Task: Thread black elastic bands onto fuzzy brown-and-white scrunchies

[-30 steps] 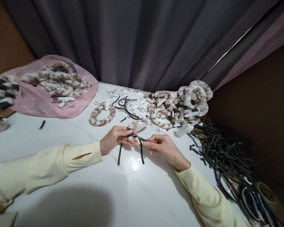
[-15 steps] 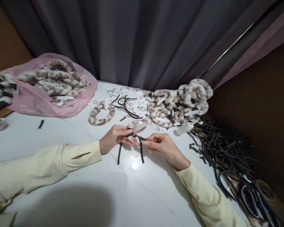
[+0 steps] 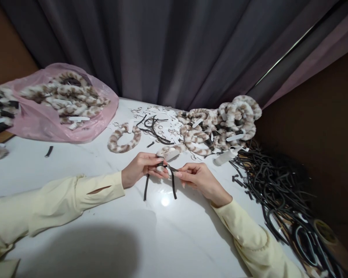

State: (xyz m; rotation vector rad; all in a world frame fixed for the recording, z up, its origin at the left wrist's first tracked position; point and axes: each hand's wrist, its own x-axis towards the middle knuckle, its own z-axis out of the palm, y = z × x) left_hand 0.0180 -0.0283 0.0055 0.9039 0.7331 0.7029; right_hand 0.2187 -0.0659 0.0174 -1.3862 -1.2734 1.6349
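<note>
My left hand is closed on a fluffy white-and-brown strap, pinching it where a dark band wraps round one end. A white tag lies along the strap. From the wrapped spot a black cord hangs in two loose ends, one below each side of the strap. My right hand is closed, thumb against fingers, on a slim dark pointed piece whose tip meets the band. Whether that piece is a tool or more cord is too small to tell.
A pink plastic bag of furry straps stands at the left. Behind my hands are a furry loop, black cord pieces and white tags with rings. At right are piled furry loops, a white bottle and heaped black cords.
</note>
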